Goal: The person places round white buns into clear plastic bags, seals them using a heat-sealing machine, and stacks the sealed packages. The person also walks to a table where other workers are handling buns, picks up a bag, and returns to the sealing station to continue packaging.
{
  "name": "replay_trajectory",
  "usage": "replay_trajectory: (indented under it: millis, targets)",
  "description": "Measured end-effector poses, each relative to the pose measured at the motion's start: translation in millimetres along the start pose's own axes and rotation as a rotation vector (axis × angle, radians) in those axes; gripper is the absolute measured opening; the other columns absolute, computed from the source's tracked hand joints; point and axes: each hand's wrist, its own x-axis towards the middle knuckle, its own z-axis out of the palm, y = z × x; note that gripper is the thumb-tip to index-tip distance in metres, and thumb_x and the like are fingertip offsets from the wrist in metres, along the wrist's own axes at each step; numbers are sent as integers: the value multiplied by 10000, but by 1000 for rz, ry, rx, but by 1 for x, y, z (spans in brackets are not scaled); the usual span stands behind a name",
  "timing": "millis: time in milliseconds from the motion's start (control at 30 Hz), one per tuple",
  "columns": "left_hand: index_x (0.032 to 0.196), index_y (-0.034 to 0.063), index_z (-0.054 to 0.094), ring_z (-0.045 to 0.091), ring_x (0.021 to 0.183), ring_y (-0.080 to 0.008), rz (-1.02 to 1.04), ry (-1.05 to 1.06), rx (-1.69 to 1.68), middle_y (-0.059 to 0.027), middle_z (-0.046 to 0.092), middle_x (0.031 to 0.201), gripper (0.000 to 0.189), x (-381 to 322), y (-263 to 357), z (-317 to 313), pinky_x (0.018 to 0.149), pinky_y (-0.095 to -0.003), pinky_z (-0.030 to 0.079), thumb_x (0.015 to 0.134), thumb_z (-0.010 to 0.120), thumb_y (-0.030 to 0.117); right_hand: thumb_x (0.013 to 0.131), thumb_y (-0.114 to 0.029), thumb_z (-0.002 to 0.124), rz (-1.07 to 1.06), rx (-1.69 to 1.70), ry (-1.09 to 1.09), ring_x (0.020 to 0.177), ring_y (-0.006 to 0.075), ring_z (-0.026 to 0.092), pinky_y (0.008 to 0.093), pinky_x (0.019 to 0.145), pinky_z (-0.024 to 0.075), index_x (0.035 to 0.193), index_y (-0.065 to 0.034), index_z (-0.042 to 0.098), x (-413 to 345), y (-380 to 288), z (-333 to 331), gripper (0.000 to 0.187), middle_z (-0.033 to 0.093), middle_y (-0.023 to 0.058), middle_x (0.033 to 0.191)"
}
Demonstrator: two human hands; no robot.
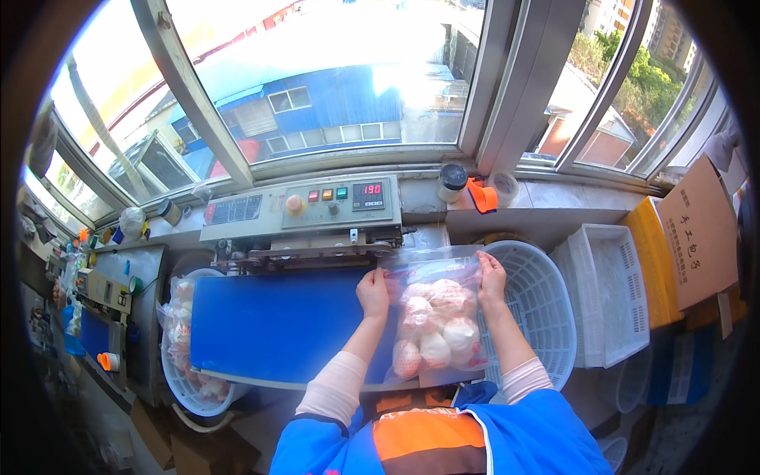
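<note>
A clear plastic bag of white buns (439,326) with red print hangs between my two hands, over the right end of a blue conveyor belt (279,323). My left hand (374,292) pinches the bag's upper left corner beside the band sealing machine (303,208). At the upper right corner, my right hand (492,278) grips the film. The bag's top edge is spread flat between them, close to the right end of the sealer's rollers. The sealer's panel has coloured buttons and a lit red display.
A white plastic basket (549,297) stands right of the belt; another basket (208,407) with bagged buns is at its left end. Stacked white crates (638,297) and a cardboard box (700,237) are farther right. Tape rolls (504,189) and a dark-lidded jar (452,184) sit on the sill.
</note>
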Motion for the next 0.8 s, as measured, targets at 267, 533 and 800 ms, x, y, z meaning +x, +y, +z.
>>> replay_trajectory:
  millis: [267,533,800]
  targets:
    - [928,-37,724,686,723,-213,47,2,57,-156,730,812,258,12,-6,-22,694,-334,515,963,588,179,966,-114,650,-58,-4,47,692,58,554,208,621,462,984,-18,707,6,24,21,113,668,4,863]
    - [932,-29,723,699,736,-251,61,14,114,-173,725,815,252,14,9,-46,695,-352,519,958,593,185,953,-109,665,-69,-144,-10,733,62,562,221,675,467,953,-18,701,1,27,34,98,667,-1,866]
    - [949,-40,712,697,731,-288,115,66,124,-194,715,811,259,26,-5,-67,689,-359,518,960,594,191,940,-119,676,-68,-199,-42,681,46,540,211,625,444,928,-23,698,-5,30,58,99,651,-22,800]
